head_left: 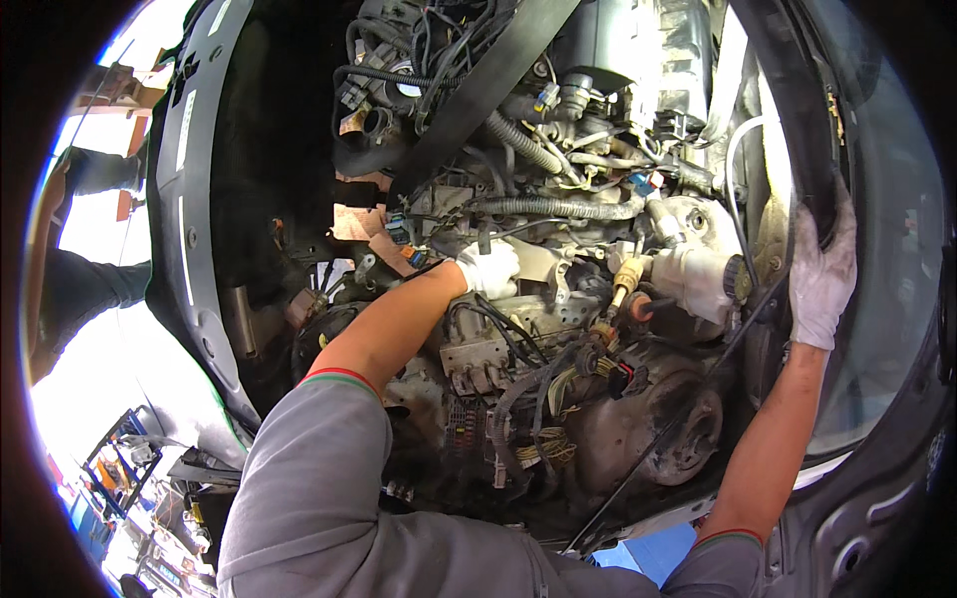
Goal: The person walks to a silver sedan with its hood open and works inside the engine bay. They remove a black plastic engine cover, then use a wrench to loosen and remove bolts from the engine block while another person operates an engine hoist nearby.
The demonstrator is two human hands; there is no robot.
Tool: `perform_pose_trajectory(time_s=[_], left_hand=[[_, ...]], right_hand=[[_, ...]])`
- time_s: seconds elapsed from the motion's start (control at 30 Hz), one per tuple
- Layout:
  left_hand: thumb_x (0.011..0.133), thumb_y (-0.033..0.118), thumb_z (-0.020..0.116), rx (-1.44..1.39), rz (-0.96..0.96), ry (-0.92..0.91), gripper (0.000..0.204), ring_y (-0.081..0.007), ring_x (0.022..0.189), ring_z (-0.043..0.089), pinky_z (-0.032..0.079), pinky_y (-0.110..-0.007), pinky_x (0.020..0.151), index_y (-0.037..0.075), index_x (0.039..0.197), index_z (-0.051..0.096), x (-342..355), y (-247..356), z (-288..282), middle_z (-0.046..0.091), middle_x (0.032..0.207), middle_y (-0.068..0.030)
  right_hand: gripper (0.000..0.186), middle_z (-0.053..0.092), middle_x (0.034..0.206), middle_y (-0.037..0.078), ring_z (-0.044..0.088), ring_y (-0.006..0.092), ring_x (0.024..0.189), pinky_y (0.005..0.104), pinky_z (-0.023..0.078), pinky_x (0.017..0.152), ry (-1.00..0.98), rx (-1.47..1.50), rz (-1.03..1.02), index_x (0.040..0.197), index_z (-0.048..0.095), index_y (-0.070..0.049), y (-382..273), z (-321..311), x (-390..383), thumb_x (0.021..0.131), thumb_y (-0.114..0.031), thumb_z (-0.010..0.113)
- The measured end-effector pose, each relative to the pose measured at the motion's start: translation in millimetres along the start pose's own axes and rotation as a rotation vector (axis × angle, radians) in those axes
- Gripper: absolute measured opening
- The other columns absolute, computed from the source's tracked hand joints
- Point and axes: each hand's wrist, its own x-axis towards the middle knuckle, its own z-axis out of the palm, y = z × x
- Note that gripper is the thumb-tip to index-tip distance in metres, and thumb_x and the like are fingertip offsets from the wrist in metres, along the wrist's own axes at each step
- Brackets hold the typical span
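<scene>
My left hand [488,269], in a white glove, is closed low among the engine parts, beside a pale metal bracket [538,261]. A short dark stub rises just behind its fingers; what the fist grips is hidden. To the right, my right hand [825,274], in a soiled white glove, grasps the end of a long black cowl panel [793,90] at the foot of the windshield. Its thumb lies on one side of the panel and its fingers on the other. Near that hand stands a whitish fluid reservoir [690,279] with a dark cap.
Corrugated hoses [558,207] and loose wiring cross the engine bay. A wide dark strap-like strip [488,90] slants over the far part. The round brake booster [648,424] sits nearer me. At left is the grey front edge [194,249], with another person's legs [90,284] beyond it.
</scene>
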Motion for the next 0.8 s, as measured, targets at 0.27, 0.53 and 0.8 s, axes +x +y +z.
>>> perform_pose_trajectory(time_s=[0.27, 0.53, 0.8], left_hand=[[0.075, 0.043, 0.072, 0.203, 0.080, -0.190, 0.040, -0.0335, 0.108, 0.067, 0.053, -0.046, 0.095, 0.010, 0.097, 0.077, 8.8, -16.1, 17.8, 0.074, 0.105, -0.0117], [0.078, 0.044, 0.070, 0.006, -0.276, -0.119, 0.059, -0.0411, 0.115, 0.064, 0.052, -0.049, 0.099, 0.009, 0.125, 0.068, -2.2, 7.8, -13.0, 0.067, 0.121, -0.0263], [0.077, 0.056, 0.072, 0.030, -0.238, -0.141, 0.077, -0.0417, 0.116, 0.064, 0.053, -0.050, 0.097, 0.015, 0.141, 0.060, -8.1, -2.0, -37.4, 0.066, 0.126, -0.0236]], right_hand=[[0.038, 0.058, 0.145, 0.016, 0.055, 0.0254, 0.135, 0.0381, 0.041, 0.115, -0.036, 0.234, 0.414, 0.143, 0.055, -0.001, 10.1, -31.3, -0.4, 0.107, -0.012, 0.051], [0.039, 0.061, 0.142, 0.013, 0.056, 0.0242, 0.131, 0.0363, 0.038, 0.115, 0.068, 0.131, 0.654, 0.142, 0.059, -0.002, 11.0, -68.9, -41.9, 0.107, -0.014, 0.047], [0.036, 0.064, 0.132, 0.018, 0.060, 0.0327, 0.124, 0.0416, 0.044, 0.111, -0.258, -0.294, 0.451, 0.137, 0.059, 0.002, 29.4, -59.9, -69.2, 0.109, -0.016, 0.045]])
